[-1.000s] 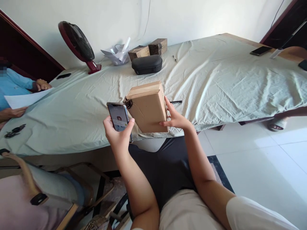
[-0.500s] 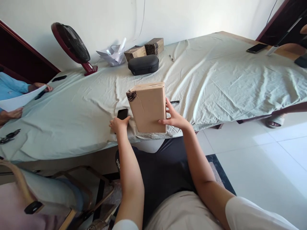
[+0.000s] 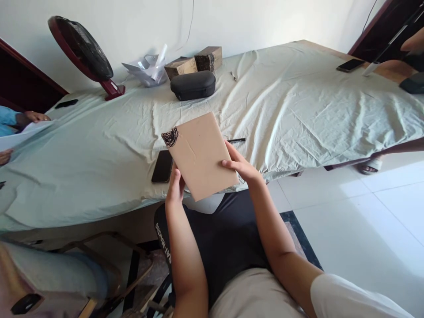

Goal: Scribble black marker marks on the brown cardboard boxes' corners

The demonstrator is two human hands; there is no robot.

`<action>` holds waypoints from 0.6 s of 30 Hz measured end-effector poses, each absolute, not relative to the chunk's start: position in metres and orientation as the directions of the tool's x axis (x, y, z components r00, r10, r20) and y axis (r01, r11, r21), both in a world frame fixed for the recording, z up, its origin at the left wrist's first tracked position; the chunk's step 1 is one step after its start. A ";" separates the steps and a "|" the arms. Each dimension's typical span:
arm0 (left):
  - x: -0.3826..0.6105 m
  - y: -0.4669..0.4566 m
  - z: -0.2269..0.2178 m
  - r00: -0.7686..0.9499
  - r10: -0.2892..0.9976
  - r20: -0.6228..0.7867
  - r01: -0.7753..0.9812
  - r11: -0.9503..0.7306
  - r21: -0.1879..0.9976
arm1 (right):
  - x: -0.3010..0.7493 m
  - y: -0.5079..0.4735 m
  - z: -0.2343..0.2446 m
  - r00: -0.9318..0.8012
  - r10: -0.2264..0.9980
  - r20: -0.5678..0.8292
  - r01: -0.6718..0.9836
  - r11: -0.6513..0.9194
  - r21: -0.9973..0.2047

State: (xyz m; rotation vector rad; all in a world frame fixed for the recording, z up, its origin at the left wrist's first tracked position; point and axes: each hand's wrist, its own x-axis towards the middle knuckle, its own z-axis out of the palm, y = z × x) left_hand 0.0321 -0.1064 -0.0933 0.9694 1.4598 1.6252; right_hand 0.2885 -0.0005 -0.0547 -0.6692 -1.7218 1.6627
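Brown box (image 3: 200,154): I have it up off the counter (image 3: 99,145), broad face tilted toward my camera, with a black scribble at its upper left corner.
Left hand (image 3: 175,187): closed on the box's lower left edge, fingers tucked behind it, so I see mostly the back of the hand.
Right hand (image 3: 243,165): gripping the box's right edge, fingers spread over the front face. I can't see the thumb.
Phone (image 3: 162,166): lying flat on the counter just left of the box, screen dark, neither hand on it.
Pen (image 3: 236,140): on the sheet just right of the box's top edge, untouched.
Black case (image 3: 193,85): well beyond the box, toward the wall, with two wooden blocks (image 3: 194,64) just behind it.
Fan (image 3: 81,48): far beyond the box and to its left.
Other person: a hand (image 3: 33,117) on paper, far left of the box, not mine.
Done so far, as I judge it: the box is lifted and held in both hands, and the phone is set aside.
Not done: the face toward me looks whole and closed, with no flap lifted or wrapping torn that I can see. The far side is hidden from me.
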 end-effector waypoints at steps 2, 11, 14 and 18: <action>0.042 -0.119 -0.093 -0.408 0.909 0.088 -0.126 -0.152 0.980 | 0.285 -0.004 -0.054 -0.670 0.737 0.088 -0.164 -0.031 -0.986; 0.052 -0.128 -0.077 -0.458 0.883 0.102 -0.198 -0.213 0.957 | 0.273 -0.009 -0.049 -0.644 0.764 0.034 -0.155 -0.087 -0.984; 0.043 -0.131 -0.081 -0.501 0.860 0.101 -0.240 -0.250 0.938 | 0.274 -0.007 -0.053 -0.632 0.775 0.002 -0.120 -0.095 -0.988; 0.026 -0.137 -0.086 -0.537 0.838 0.093 -0.238 -0.256 0.937 | 0.276 -0.003 -0.057 -0.623 0.781 -0.035 -0.074 -0.103 -0.992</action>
